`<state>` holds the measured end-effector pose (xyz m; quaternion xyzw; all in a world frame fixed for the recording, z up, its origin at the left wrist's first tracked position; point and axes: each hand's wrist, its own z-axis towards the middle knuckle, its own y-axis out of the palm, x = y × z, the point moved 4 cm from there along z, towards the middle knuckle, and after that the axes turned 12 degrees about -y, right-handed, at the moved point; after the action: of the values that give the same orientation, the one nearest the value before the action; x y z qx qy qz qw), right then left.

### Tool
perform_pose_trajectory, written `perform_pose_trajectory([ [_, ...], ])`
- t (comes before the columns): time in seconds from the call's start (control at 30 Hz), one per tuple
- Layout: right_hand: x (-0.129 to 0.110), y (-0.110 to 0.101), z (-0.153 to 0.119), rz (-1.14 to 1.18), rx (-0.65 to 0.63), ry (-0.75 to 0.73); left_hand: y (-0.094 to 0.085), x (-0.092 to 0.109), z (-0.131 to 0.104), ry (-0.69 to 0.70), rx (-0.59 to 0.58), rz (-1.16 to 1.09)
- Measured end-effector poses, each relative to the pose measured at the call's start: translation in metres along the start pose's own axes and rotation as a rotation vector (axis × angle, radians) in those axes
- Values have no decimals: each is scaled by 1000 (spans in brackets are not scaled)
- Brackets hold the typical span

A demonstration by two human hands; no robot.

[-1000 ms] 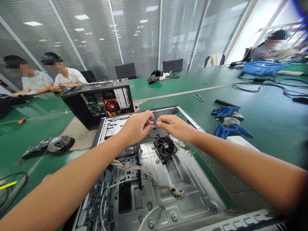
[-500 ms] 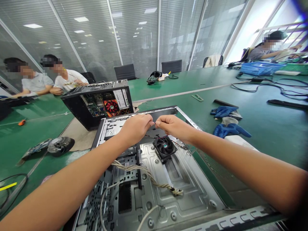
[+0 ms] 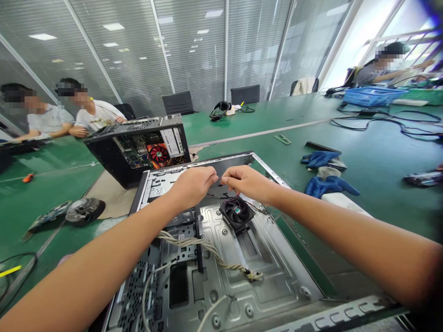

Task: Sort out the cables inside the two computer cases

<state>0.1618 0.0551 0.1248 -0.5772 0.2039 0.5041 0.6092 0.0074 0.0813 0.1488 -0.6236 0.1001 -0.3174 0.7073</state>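
Note:
My left hand [image 3: 195, 184] and my right hand [image 3: 247, 182] meet fingertip to fingertip over the far part of an open computer case [image 3: 277, 263]. Both are closed in a pinch, with a thin dark wire just showing between them. Below my right hand, a black cooling fan [image 3: 237, 212] lies tilted on the bare metal floor of the case, thin red and black leads beside it. A twisted bundle of pale cables [image 3: 214, 253] crosses the case nearer to me. Where the wire runs behind my fingers is hidden.
Behind the case on the left stands another computer tower [image 3: 114, 157] with a red fan. Blue work gloves [image 3: 328, 184] lie on the green table to the right. A round heatsink-like part [image 3: 85, 210] sits at left. Farther off are a blue basket [image 3: 374, 97] and several people.
My hands keep their pinch and have barely moved. The view has shifted slightly. At the right table edge, a dark and silvery object now shows where a black bar lay.

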Motion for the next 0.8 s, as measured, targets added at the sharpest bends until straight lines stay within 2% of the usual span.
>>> perform_pose_trajectory([
  [0.13,2,0,0,-2,9,16,0,0,0,10,-34,-53],
  [0.37,-1,0,-2,-2,0,20,-1,1,0,-2,-18,-80],
  [0.63,-2,2,-1,5,-26,34,2,-1,0,-16,-75,-80],
  [0.8,1,1,-1,-19,-12,18,-3,3,-3,-7,-39,-110],
])
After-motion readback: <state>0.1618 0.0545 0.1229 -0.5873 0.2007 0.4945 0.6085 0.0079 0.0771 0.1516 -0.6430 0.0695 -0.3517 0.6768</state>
